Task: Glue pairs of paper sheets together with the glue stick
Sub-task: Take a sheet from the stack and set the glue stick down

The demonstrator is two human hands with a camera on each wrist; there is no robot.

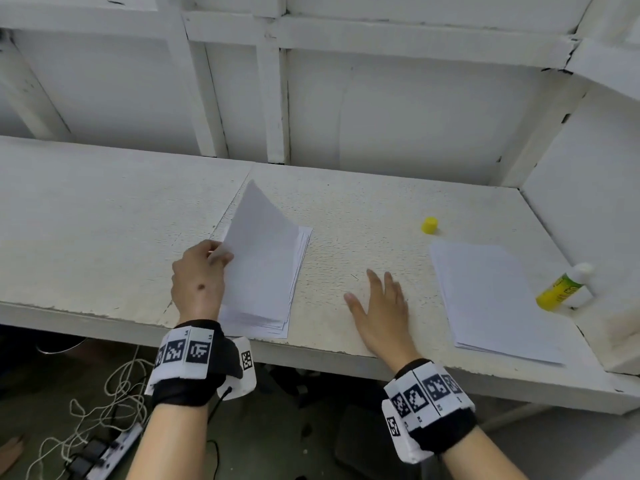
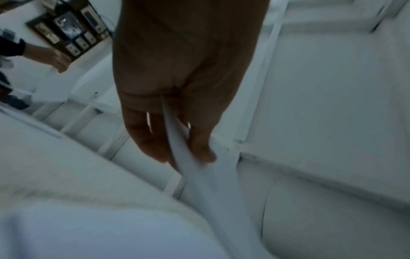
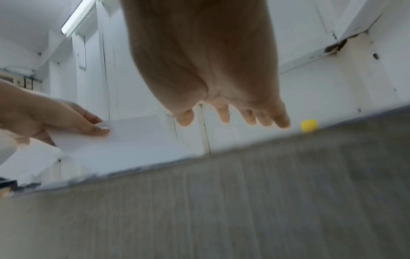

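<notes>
Currently your left hand [image 1: 199,282] pinches the top sheet [image 1: 261,251] by its left edge, lifted off the left stack [image 1: 277,317]. Your right hand [image 1: 381,306] lies flat, fingers spread, holding nothing, on the bench [image 1: 104,216]. Uncapped glue stick [image 1: 564,285] lies just right of the right stack [image 1: 491,299]; yellow cap [image 1: 429,225] stands behind that stack.

Bare bench [image 1: 346,216] between paper stacks [image 1: 273,299]

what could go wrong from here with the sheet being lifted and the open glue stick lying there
The left hand pinches the lifted white paper sheet only at one edge; it could crease, or drag a second sheet off the left paper stack.

The uncapped yellow and white glue stick lies on its side beside the right paper stack; it may roll and smear it, or dry out, with its small yellow cap standing apart.
</notes>
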